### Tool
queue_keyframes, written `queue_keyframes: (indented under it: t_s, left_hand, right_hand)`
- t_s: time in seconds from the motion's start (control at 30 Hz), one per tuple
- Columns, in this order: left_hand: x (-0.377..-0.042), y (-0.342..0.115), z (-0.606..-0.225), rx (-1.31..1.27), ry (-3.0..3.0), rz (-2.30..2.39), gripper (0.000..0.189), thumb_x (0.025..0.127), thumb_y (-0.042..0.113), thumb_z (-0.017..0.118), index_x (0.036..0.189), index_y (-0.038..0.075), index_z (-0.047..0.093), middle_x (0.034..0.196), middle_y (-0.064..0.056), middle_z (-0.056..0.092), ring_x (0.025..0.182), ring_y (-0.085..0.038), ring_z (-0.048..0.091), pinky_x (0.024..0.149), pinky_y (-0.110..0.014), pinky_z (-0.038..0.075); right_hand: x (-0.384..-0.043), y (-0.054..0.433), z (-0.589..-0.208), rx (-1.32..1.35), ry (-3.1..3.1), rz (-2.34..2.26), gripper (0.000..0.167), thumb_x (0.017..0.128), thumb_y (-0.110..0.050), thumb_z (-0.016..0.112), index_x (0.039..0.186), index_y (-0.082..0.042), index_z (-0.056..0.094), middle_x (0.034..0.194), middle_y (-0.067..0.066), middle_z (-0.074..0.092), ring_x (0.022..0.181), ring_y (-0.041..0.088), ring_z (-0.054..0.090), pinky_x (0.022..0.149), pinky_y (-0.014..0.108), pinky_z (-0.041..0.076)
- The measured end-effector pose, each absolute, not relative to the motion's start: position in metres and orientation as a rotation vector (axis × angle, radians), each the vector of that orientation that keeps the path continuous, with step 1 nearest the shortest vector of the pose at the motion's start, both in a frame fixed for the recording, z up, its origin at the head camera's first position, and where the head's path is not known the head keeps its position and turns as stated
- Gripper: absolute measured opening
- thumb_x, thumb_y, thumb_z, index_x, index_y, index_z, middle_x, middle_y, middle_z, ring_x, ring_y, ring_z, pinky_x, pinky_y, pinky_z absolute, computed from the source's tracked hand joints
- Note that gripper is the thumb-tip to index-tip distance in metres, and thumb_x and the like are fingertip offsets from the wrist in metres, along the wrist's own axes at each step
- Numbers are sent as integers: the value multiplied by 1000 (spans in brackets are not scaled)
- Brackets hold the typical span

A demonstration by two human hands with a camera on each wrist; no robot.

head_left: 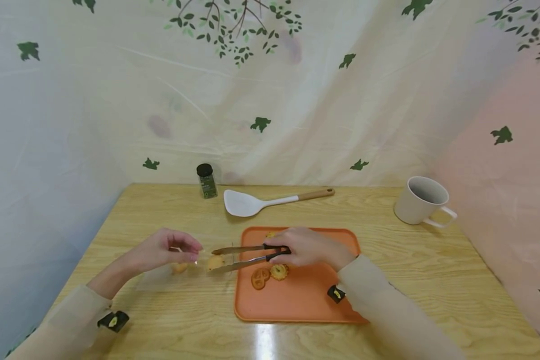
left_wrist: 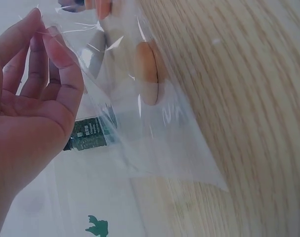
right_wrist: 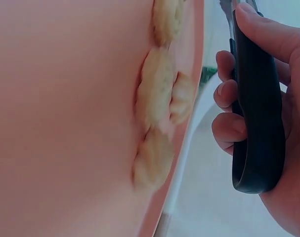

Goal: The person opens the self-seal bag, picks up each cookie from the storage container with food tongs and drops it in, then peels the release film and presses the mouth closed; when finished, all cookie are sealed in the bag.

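My left hand [head_left: 173, 247] pinches the upper edge of a clear plastic bag [left_wrist: 189, 143] between thumb and fingers, left of the tray. One cookie [left_wrist: 148, 74] shows through the bag in the left wrist view. With curled fingers my right hand [head_left: 308, 246] grips the black handles of metal tongs [head_left: 238, 249], which reach left past the tray's edge. Between the tong tips is a golden cookie [head_left: 216, 262], overlapping the bag's opening in the head view. A round cookie [head_left: 279, 272] and a brown pretzel-shaped cookie [head_left: 260, 278] lie on the orange tray [head_left: 297, 305].
More pale cookies [right_wrist: 157, 86] line the tray's far side, partly hidden by my right hand in the head view. Behind the tray lie a white spatula [head_left: 243, 204] and a standing spice jar [head_left: 207, 182]. A mug [head_left: 416, 202] stands at the back right.
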State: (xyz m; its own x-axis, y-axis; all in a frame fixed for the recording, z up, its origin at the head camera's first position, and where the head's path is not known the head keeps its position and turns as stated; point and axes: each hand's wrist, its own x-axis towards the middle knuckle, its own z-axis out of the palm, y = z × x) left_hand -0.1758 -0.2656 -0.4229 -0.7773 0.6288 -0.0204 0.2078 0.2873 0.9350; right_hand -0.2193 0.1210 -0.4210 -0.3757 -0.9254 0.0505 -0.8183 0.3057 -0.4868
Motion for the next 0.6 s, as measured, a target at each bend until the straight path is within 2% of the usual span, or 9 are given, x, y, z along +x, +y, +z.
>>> queue_keyframes:
  t_s: [0.33,0.43,0.6]
  left_hand:
    - [-176,-263,-419,801,2201,1495,21,94,4,72,111,-8,69,104,-26,71,90,-13,71,74,-29,58]
    - [-175,-262,-418,798,2220,1491,22,93,5,73,111,-9,69,104,-25,71,89,-13,70,75,-29,58]
    - [-175,-261,-419,779,2251,1473,23,92,6,75,109,-8,70,105,-24,71,89,-14,70,77,-29,58]
  right_hand:
    - [-221,87,-415,-1528,2315,-575,12,100,-36,66,104,-25,66,72,-13,57,55,1,46,54,20,40]
    - [-223,80,-414,-1580,2323,-510,13,100,-37,66,103,-25,63,73,-12,56,58,2,45,57,20,38]
    - [-226,72,-415,-1684,2309,-448,21,101,-35,65,93,-20,54,70,-4,49,58,5,40,58,21,31]
